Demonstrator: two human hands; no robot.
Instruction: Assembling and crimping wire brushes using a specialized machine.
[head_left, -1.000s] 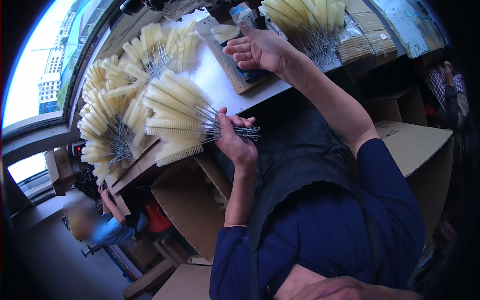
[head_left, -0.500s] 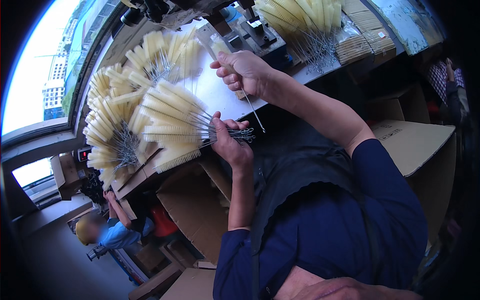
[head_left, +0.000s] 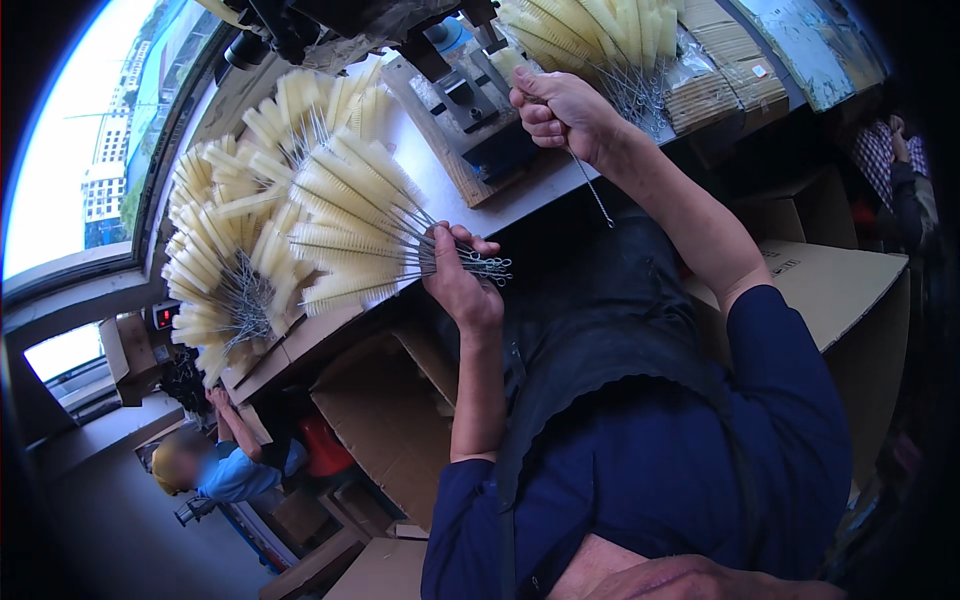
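Observation:
My left hand [head_left: 463, 287] is closed around the wire handles of a fanned bunch of cream-bristled tube brushes [head_left: 350, 210]. Their looped wire ends stick out past my fingers on the right. My right hand [head_left: 572, 118] grips a single tube brush [head_left: 594, 188] at its middle, in front of the metal fixture. Its twisted wire end with a small loop hangs down below my fist, and part of its bristle end shows above my fingers. More tube brushes [head_left: 225, 235] lie heaped to the left of the bunch, with their wires gathered inward.
A metal fixture [head_left: 478, 105] on a wooden block [head_left: 432, 128] stands on the white table [head_left: 440, 195]. Another brush pile [head_left: 600, 35] and stacked cardboard [head_left: 725, 85] lie at the far right. Open cardboard boxes [head_left: 385, 425] stand below the table. A person [head_left: 240, 470] works at the lower left.
My right hand has moved right with the single brush, from left of the fixture to its right side, uncovering the wooden block. My left hand keeps its bunch at nearly the same place.

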